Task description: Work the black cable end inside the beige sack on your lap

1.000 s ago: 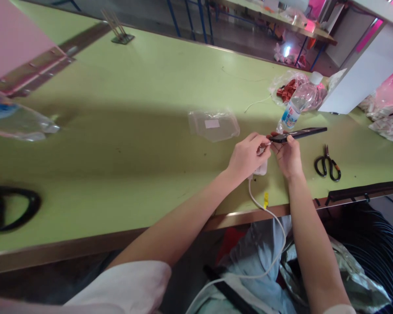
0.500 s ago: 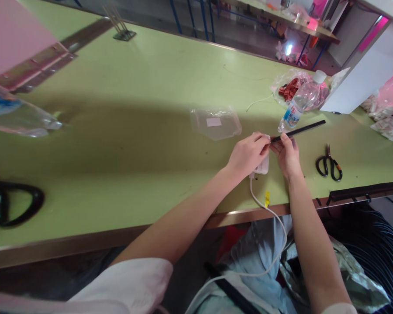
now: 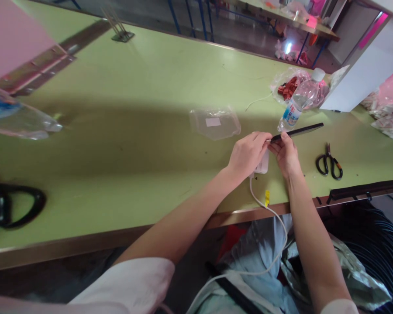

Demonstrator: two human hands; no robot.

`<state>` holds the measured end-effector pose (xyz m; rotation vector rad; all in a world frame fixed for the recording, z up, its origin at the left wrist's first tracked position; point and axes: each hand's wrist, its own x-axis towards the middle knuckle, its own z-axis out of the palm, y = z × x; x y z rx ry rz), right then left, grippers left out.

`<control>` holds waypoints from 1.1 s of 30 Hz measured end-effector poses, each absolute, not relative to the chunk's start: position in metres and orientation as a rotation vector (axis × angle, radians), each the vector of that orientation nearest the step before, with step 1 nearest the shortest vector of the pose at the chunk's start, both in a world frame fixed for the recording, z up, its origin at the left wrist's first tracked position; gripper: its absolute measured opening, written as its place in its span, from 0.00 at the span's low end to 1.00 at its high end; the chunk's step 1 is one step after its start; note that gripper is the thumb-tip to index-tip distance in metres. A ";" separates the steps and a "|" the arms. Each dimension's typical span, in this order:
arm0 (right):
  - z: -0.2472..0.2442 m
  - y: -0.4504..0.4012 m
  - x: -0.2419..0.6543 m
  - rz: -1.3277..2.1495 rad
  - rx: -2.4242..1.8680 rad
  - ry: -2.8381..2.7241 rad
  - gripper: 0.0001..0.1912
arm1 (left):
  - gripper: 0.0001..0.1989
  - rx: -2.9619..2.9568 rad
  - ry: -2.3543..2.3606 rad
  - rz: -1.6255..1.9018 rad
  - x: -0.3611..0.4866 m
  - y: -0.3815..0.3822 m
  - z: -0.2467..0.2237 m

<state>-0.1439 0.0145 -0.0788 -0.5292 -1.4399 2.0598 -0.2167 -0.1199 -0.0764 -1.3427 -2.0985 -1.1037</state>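
Observation:
My right hand (image 3: 287, 156) is closed around a long, flat black strip (image 3: 304, 130), which sticks out to the right with its far end slightly raised. Close beside it, my left hand (image 3: 248, 151) pinches at the strip's near end; a small pale bit shows at the fingertips, too small to name. Partly hidden under my left hand is a white block (image 3: 262, 165), with a white cable (image 3: 253, 194) running from it over the table edge. A yellow tag (image 3: 267, 198) is on the cable.
A clear plastic bag (image 3: 216, 123) lies behind my left hand. A water bottle (image 3: 300, 100) stands behind the strip, beside a bag of red pieces (image 3: 288, 88). Black-handled scissors (image 3: 329, 163) lie to the right. At far left are another black handle (image 3: 18, 205) and a plastic bottle (image 3: 19, 115).
The black strip has rolled a little about its length, showing more of its broad face, and its far end is slightly lower. Both hands stay almost in place.

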 end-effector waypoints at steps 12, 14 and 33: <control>-0.069 0.032 -0.138 1.673 -0.408 -1.246 0.31 | 0.51 -1.127 -2.687 -0.868 -0.200 -0.115 -0.068; -0.066 0.042 -0.137 1.483 -0.404 -1.284 0.30 | 0.44 -1.220 -2.763 -0.770 -0.202 -0.119 -0.066; -0.065 0.017 -0.087 1.734 -0.966 -1.395 0.28 | 0.37 -1.413 -2.759 -0.348 -0.208 -0.162 -0.041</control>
